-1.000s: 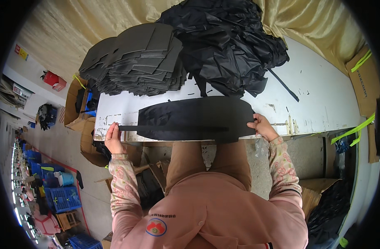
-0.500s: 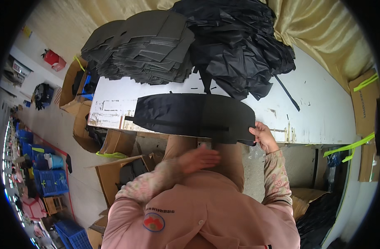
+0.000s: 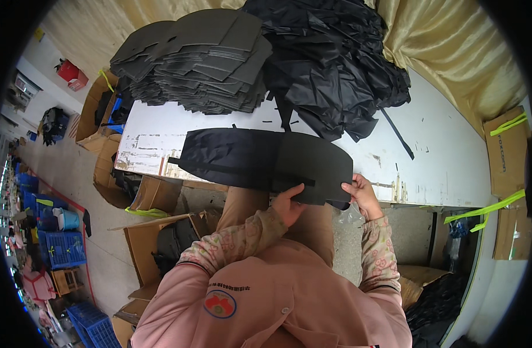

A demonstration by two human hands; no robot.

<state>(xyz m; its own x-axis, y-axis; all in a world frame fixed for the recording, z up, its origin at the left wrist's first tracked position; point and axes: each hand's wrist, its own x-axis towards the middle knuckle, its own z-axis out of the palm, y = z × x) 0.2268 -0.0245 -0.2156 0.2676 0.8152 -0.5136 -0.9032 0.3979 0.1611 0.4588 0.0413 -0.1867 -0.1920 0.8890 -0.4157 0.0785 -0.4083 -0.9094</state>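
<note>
A long black fabric piece [image 3: 237, 156] lies across the near edge of the white table [image 3: 440, 151], with a dark grey stiff panel [image 3: 315, 168] at its right end. My left hand [image 3: 289, 204] grips the lower edge of that grey panel near its middle. At the panel's right end, my right hand [image 3: 363, 194] holds the corner. Both hands pinch the panel where it overhangs the table edge.
A tall stack of grey panels [image 3: 202, 58] sits at the back left of the table, beside a heap of black fabric [image 3: 329, 64]. Open cardboard boxes [image 3: 161, 232] stand on the floor to my left. Blue crates [image 3: 62, 249] lie farther left. Yellowish curtain [image 3: 451, 46] hangs behind.
My left hand left the far left end of the fabric piece and swung right across my body onto the grey panel. The right hand stayed at the right end.
</note>
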